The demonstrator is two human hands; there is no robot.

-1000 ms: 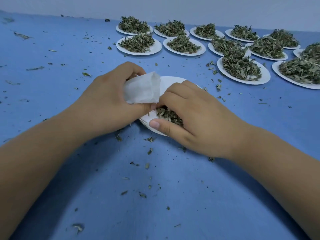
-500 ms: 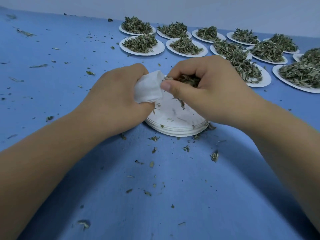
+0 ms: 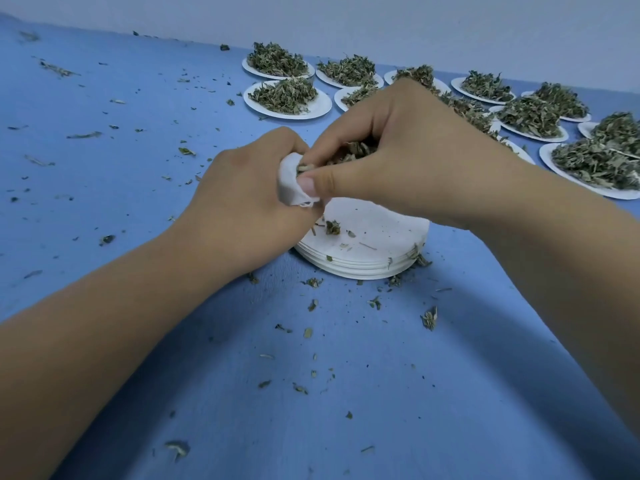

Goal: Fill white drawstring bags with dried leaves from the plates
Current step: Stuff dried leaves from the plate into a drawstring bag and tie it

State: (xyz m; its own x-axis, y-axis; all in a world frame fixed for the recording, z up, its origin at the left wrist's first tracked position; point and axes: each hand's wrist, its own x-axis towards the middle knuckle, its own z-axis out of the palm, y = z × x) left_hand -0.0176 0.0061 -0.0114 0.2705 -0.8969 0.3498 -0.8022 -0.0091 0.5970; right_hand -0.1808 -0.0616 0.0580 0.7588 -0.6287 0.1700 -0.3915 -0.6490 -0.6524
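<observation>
The bag [image 3: 290, 183] is gripped in the left hand [image 3: 249, 202] just above stacked plates [image 3: 381, 251] near the middle of the bench [image 3: 346, 393], its mouth turned rightward against the right hand [image 3: 408, 161], in which leaves [image 3: 353, 150] are clutched.

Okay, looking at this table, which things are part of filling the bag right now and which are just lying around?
In the job: left hand gripping the white bag; right hand pinching dried leaves at its mouth; near stack of plates; full plates behind.
Lying about: leaf scraps scattered on the blue table.
</observation>
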